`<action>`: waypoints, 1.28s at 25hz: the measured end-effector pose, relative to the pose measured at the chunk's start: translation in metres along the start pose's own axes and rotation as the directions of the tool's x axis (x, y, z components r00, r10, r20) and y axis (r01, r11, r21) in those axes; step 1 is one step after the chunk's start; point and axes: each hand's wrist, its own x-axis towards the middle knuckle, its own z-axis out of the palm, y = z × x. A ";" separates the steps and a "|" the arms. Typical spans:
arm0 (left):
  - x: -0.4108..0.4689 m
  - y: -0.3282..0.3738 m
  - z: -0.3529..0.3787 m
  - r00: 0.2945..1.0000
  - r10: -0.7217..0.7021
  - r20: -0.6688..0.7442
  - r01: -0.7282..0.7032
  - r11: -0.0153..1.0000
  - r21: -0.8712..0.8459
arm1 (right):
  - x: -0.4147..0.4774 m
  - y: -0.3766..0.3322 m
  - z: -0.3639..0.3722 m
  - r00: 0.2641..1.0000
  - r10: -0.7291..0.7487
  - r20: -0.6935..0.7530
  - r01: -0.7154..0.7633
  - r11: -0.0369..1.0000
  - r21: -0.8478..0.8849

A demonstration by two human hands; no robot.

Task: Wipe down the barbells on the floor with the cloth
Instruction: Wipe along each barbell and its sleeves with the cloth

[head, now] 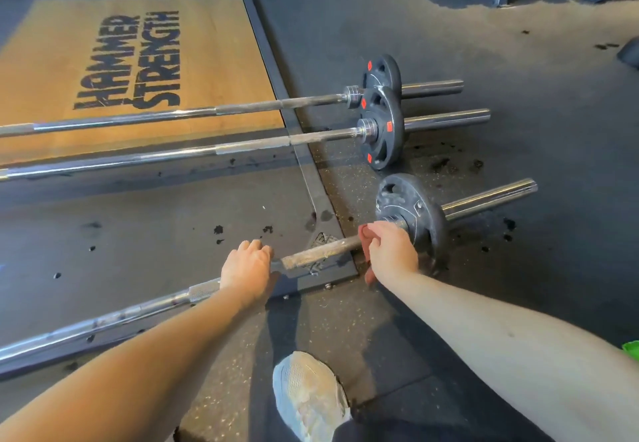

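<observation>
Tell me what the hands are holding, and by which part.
The left hand grips the nearest barbell by its shaft; the right hand holds the reddish cloth round that shaft beside the plate.

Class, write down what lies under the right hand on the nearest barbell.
A reddish cloth peeks out above and below the right hand, over the nearest barbell. The hand covers the cloth's middle and the shaft beneath.

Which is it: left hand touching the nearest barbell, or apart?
Touching. Head view: the left hand lies on the nearest barbell, whose shaft disappears under the palm, no gap.
</observation>
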 end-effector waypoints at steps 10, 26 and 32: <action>0.011 -0.027 0.015 0.999 -0.032 -0.018 0.024 0.949 -0.314 | 0.001 -0.004 0.081 0.951 -0.308 0.014 0.308 0.951 0.007; 0.022 -0.018 0.018 0.997 -0.072 0.003 0.069 0.938 -0.340 | -0.008 -0.004 0.095 0.973 -0.193 -0.124 0.199 0.979 0.034; 0.020 -0.023 0.019 0.997 -0.078 -0.008 0.071 0.936 -0.346 | 0.016 0.038 0.068 0.935 -0.354 0.002 0.354 0.935 -0.008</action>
